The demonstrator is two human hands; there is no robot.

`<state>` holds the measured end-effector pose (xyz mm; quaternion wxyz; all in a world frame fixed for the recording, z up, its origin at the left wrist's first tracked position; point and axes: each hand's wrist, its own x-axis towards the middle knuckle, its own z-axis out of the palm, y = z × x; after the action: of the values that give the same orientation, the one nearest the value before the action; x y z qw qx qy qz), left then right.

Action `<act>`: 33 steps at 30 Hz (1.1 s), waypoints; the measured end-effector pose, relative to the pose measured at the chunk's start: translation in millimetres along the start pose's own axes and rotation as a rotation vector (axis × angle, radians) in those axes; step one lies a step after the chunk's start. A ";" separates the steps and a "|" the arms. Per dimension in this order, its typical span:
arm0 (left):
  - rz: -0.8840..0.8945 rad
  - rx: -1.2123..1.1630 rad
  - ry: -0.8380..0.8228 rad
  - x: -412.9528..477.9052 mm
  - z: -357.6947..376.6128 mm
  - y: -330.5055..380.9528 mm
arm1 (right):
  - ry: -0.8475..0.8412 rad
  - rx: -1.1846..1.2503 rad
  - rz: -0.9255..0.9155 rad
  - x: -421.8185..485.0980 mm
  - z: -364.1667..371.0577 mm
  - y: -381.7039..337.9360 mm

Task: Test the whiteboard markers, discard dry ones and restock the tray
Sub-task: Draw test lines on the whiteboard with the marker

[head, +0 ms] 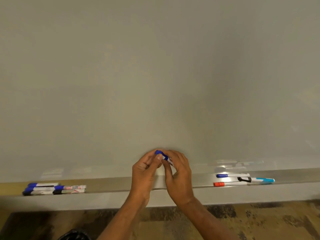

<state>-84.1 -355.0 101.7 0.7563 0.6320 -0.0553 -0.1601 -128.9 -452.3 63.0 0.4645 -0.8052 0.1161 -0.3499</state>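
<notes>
Both my hands meet in front of the whiteboard (155,66), just above the metal tray (112,183). My left hand (144,172) pinches the blue cap of a blue marker (161,155). My right hand (178,172) grips the marker's white barrel, which is mostly hidden in the fingers. On the tray's left end lie several blue-capped markers (52,188) in a bunch. At the right end lie a blue marker (232,175), a red marker (228,184) and a light-blue marker (258,179) with a black cap.
The tray runs the full width below the board. Under it is a dark, mottled wooden floor (242,220). A black bag's rim (74,235) shows at the bottom edge, left of my left arm.
</notes>
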 end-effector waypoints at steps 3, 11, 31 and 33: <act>0.001 -0.071 -0.075 -3.4 -14.3 28.0 | -0.020 0.133 0.035 8.4 3.1 -41.0; -0.053 -0.163 -0.315 -11.1 -54.4 104.9 | -0.413 0.630 0.581 33.6 -14.7 -140.1; 0.113 -0.157 -0.357 -43.0 -91.2 222.4 | -0.325 0.634 0.586 45.0 6.8 -260.3; 0.148 -0.168 -0.334 -43.9 -91.8 229.7 | -0.336 0.608 0.557 44.7 9.2 -266.6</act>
<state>-59.7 -220.7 312.7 0.7962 0.5256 -0.2127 -0.2109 -127.0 -324.7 301.5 0.7692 -0.6157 0.1432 -0.0938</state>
